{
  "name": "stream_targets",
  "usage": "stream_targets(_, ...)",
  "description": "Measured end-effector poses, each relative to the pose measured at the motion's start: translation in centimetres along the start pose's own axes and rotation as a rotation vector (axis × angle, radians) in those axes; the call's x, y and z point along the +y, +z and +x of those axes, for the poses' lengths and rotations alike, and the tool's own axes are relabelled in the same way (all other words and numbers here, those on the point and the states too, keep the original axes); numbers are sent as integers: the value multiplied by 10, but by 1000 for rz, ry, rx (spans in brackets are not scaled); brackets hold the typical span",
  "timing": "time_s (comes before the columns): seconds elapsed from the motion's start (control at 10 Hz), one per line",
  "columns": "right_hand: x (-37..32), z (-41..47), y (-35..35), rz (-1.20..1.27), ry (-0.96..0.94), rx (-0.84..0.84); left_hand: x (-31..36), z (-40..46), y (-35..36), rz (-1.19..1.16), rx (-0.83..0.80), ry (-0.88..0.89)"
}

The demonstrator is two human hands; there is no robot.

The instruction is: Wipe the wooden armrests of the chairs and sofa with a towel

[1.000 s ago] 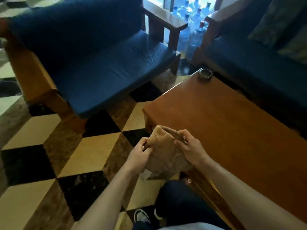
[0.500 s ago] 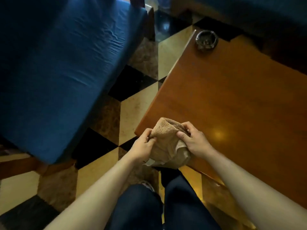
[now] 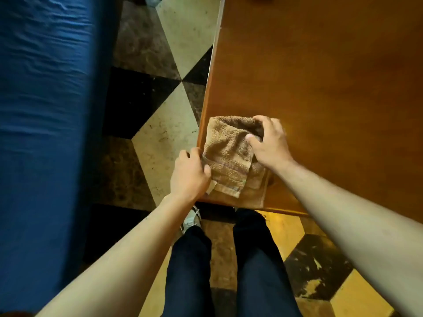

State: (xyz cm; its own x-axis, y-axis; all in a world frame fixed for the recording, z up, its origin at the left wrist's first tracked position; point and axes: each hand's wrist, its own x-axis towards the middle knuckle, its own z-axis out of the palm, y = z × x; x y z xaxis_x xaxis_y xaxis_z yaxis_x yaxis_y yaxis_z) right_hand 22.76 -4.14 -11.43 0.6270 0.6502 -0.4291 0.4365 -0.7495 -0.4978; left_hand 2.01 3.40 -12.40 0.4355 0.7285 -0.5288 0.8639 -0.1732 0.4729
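A folded brown towel (image 3: 229,156) lies over the near left corner of the wooden coffee table (image 3: 320,76). My left hand (image 3: 188,175) pinches the towel's lower left edge at the table's edge. My right hand (image 3: 267,143) grips the towel's upper right fold, thumb on top and fingers curled over it. The blue seat cushion of a chair (image 3: 45,133) fills the left side; no wooden armrest is in view.
A checkered tile floor (image 3: 160,124) runs in a narrow strip between the chair and the table. My legs in dark trousers (image 3: 229,271) and a white shoe (image 3: 191,218) stand at the table's near edge.
The view has tilted further down, so the ashtray and sofa have left the frame. The towel, held bunched in the air before, now lies flatter on the table corner with both hands still on it.
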Motion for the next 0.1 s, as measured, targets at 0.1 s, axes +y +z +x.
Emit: stream_targets(0.1,-9,-47,-9,35,110,-23,-16,-28,-17,-4,-102,-53)
